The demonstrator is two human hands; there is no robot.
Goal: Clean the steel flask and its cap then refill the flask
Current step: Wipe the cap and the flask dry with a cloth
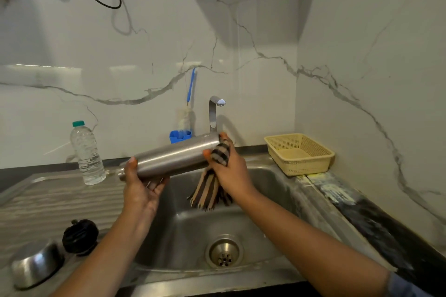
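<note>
Wiping over the sink (265, 200), the right hand (231, 171) grips a checked cloth (207, 190) against the base of the steel flask (176, 155); the left hand (142, 190) clasps its neck end, where seemingly wet steel could slip

Clearance at sink
Basin (188, 236) open low; flask (176, 154) and hanging cloth (207, 190) span it above, tap (213, 113) just behind. Left drainboard (60, 200): bottle (87, 153) at back, black cap (80, 236) and steel cup (36, 265) in front. Basket (306, 166) fills right rear corner.
</note>
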